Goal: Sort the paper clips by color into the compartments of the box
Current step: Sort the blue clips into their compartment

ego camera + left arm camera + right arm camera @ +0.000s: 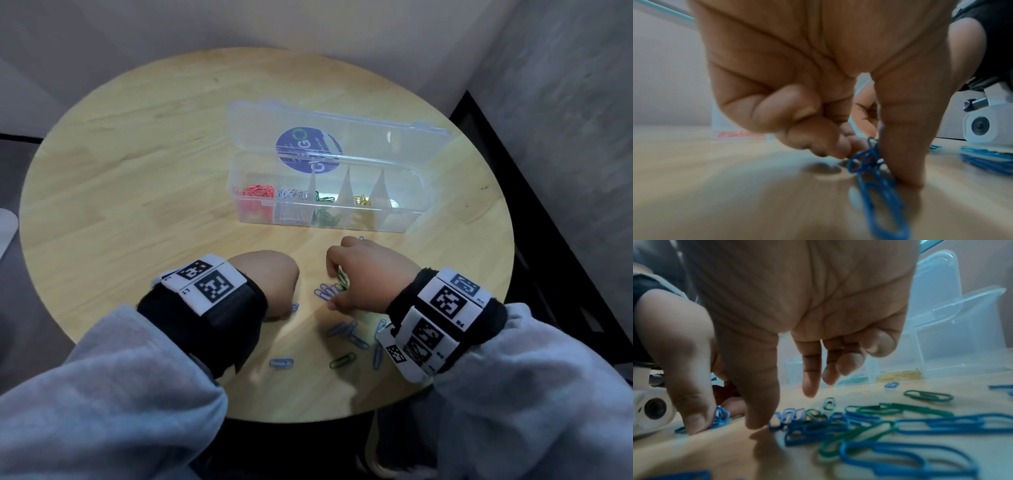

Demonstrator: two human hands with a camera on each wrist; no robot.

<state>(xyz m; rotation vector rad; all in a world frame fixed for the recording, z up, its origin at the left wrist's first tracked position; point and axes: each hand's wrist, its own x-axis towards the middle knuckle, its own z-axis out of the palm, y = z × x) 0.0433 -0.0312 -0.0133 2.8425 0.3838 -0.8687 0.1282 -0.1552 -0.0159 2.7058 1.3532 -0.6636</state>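
A clear compartment box [406,219] stands open mid-table, holding red clips [257,192], white clips [291,195], green clips [323,198] and yellow clips [361,200]; its right-end compartment looks empty. Loose blue clips [325,291] and green clips [342,279] lie in front of it. My left hand [291,305] is curled low on the table. Between thumb and fingers it pinches a small bunch of blue clips [869,162]. My right hand [785,410] hovers over the blue pile [931,425], fingers hanging apart, thumb tip on the wood, holding nothing.
The box's lid [342,133] lies back behind it, with a round purple sticker. More blue clips [281,362] and one green clip [342,360] lie toward the near edge of the round wooden table [137,171]. Walls close in behind and to the right.
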